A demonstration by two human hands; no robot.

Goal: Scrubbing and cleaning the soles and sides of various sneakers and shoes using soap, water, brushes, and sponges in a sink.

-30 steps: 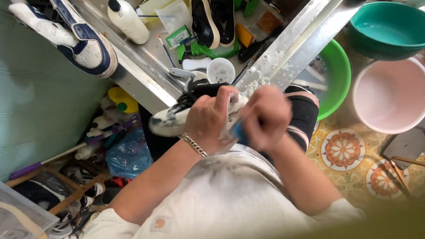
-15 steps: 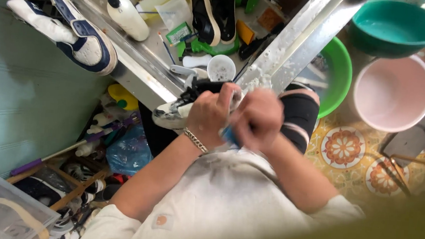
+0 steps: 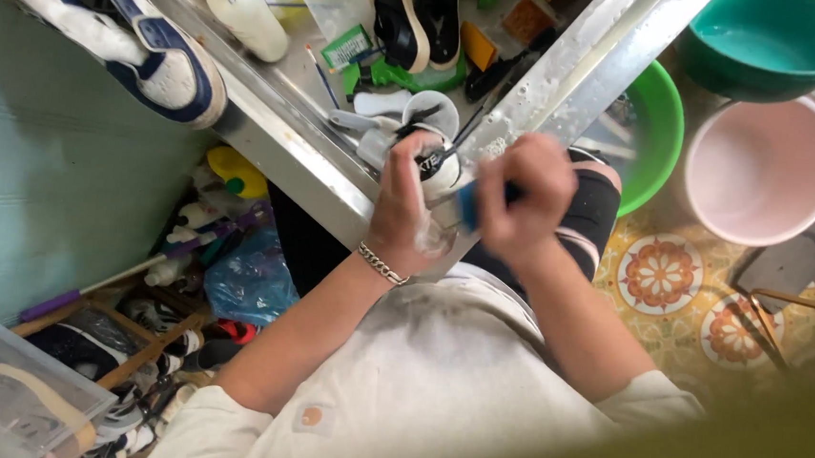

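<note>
Gripping a white shoe (image 3: pixel 436 169) with black markings at the near edge of the steel bench (image 3: pixel 281 120), left hand (image 3: pixel 407 210) wrapped round its side, a chain bracelet (image 3: pixel 382 265) at the wrist. Right hand (image 3: pixel 523 197) closed on a blue-handled brush (image 3: pixel 467 205), pressed against the shoe just beside the left hand. Blurred by motion, so brush bristles and most of the shoe hard to make out. Farther back on the bench: a white bottle with a black cap (image 3: pixel 244 10) lying tilted, a small green-and-white packet (image 3: pixel 348 47), a clear bag (image 3: pixel 333 2). A white-and-navy sneaker (image 3: pixel 143 43) hanging over the bench edge, cut off at the frame. To the right on the tiled floor (image 3: pixel 672 276), a green basin (image 3: pixel 658 132), a pink basin (image 3: pixel 761 168) and a teal basin (image 3: pixel 774 39).
</note>
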